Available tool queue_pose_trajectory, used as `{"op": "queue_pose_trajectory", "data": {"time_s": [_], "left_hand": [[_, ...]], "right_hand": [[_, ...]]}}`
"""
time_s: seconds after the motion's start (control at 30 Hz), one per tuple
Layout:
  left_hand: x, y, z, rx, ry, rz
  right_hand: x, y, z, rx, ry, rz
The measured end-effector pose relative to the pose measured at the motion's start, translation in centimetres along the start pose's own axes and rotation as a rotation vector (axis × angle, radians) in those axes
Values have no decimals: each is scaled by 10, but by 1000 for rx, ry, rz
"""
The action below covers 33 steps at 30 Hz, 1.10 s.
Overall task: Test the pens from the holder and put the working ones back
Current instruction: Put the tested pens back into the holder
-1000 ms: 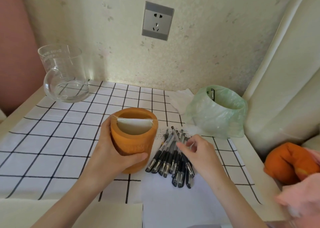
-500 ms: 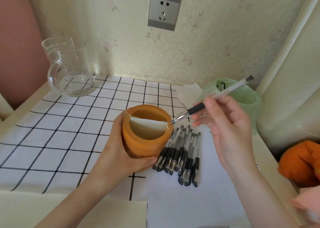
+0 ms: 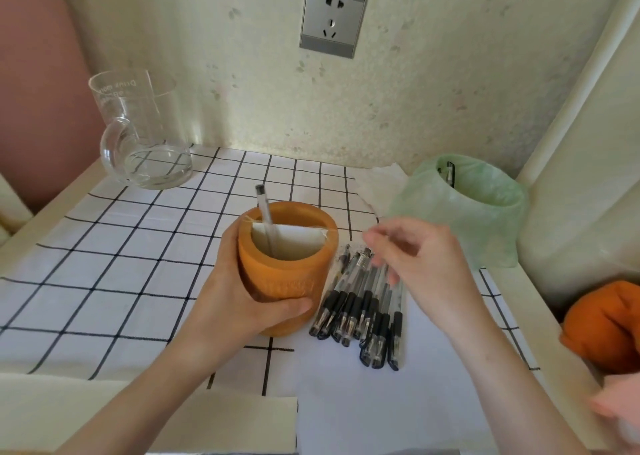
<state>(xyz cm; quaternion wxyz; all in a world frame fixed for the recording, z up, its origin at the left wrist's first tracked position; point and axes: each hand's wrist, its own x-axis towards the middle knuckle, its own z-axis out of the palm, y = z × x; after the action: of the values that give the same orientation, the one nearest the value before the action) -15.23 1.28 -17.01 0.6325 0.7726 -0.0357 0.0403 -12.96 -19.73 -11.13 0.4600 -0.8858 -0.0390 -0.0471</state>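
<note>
Pens point(image 3: 350, 311) are laid near-to-far just under the empty, relaxed right hand point(image 3: 420, 259); the holder point(image 3: 285, 283) is gripped by the left hand point(image 3: 239, 302).

soft, even daylight, fairly bright, with a glowing patch on the wall point(image 3: 221, 136) beside the glass jug point(image 3: 145, 132). shadows are faint. the right hand point(image 3: 419, 257) smears with motion blur; a pink shape point(image 3: 620, 416) at the corner, perhaps cloth, is unfocused. edges bow outward.
</note>
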Motion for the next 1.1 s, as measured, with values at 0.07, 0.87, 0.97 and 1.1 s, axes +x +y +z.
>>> {"op": "queue_pose_trajectory", "data": {"time_s": [0.07,0.87,0.97,1.1], "left_hand": [[1,-1,-2,5,-2,-20],[4,-6,-4,14,-12,-21],[2,-5,-3,18,-4,-21],[3,-4,-5,20,-11,-30]], "right_hand": [[4,17,-2,-207,-109,161],[7,43,22,-191,-203,442],[7,44,24,-198,-195,431],[7,42,27,-305,-177,354]]}}
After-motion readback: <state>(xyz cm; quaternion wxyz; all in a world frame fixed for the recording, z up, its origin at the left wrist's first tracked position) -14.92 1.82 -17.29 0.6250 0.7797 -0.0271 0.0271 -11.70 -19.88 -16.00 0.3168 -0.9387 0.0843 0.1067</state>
